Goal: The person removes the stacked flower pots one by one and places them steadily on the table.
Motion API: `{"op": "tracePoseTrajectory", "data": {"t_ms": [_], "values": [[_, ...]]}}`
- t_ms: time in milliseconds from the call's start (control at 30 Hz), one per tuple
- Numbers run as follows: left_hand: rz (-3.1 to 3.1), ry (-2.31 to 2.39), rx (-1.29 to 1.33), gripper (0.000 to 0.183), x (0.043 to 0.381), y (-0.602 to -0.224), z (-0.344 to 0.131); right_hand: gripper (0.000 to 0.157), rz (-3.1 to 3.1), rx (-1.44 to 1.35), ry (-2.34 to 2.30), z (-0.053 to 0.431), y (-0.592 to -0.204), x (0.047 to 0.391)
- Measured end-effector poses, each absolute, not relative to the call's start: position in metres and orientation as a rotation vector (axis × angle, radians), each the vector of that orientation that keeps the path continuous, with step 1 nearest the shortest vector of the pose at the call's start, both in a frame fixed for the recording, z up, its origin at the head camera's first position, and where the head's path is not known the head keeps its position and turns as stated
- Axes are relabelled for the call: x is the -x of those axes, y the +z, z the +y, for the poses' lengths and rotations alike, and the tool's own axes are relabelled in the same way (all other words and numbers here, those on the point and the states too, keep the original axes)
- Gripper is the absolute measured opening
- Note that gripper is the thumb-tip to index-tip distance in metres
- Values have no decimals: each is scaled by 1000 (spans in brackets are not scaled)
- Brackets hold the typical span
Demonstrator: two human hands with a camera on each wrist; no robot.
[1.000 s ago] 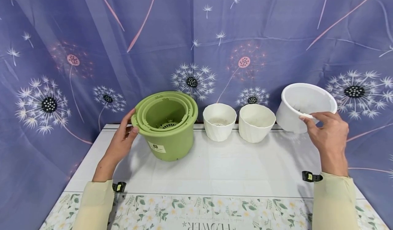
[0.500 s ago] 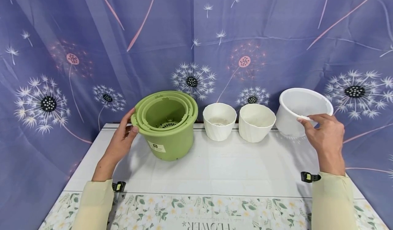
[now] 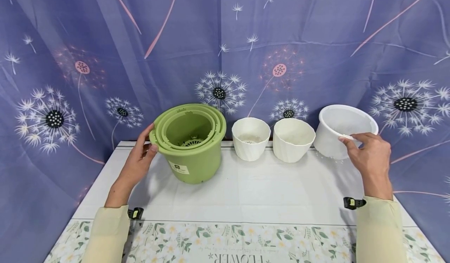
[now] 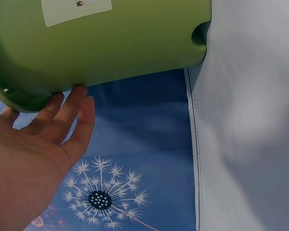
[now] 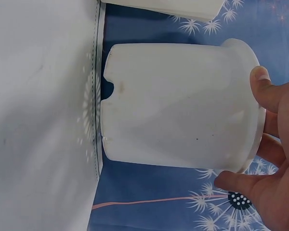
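My right hand (image 3: 369, 153) pinches the rim of a round white flowerpot (image 3: 330, 136) at the table's back right. In the right wrist view, the thumb (image 5: 265, 91) lies on the outside of the rim; the flowerpot's notched base (image 5: 108, 120) is close to the tabletop, whether touching I cannot tell. On the left, my left hand (image 3: 137, 161) rests against the rim of a large green flowerpot (image 3: 200, 165), upright on the table. More green pots (image 3: 188, 148) sit nested inside it. Loosely extended fingers (image 4: 74, 108) touch its side below the rim in the left wrist view.
Two smaller cream pots with wavy rims, one left (image 3: 250, 148) and one right (image 3: 293, 148), stand between the larger pots along the back edge. A purple dandelion curtain (image 3: 183, 32) hangs behind. The white tablecloth (image 3: 260, 200) has a floral front border.
My right hand has lowered the white flowerpot and moved it slightly left, towards the cream pots. My left hand and the green flowerpot have stayed in place.
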State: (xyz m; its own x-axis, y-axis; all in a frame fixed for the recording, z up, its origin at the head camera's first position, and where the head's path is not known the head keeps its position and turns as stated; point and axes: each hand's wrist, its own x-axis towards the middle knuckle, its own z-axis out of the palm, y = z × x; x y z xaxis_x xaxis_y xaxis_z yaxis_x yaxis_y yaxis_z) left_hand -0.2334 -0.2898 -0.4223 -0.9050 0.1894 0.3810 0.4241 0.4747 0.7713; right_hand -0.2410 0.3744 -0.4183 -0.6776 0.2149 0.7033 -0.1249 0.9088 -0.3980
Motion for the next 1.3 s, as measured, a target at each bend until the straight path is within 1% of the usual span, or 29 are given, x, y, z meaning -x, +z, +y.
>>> {"op": "tracePoseTrajectory", "data": {"t_ms": [833, 1033, 1300], "values": [[-2483, -1417, 522, 65, 235, -423, -289, 33, -2391, 110, 535, 380, -424, 242], [-2486, -1426, 515, 65, 235, -422, -288, 37, -2434, 120, 538, 383, -424, 241], [-2479, -1430, 527, 65, 232, -422, -288, 46, -2487, 125, 543, 384, -421, 239]]}}
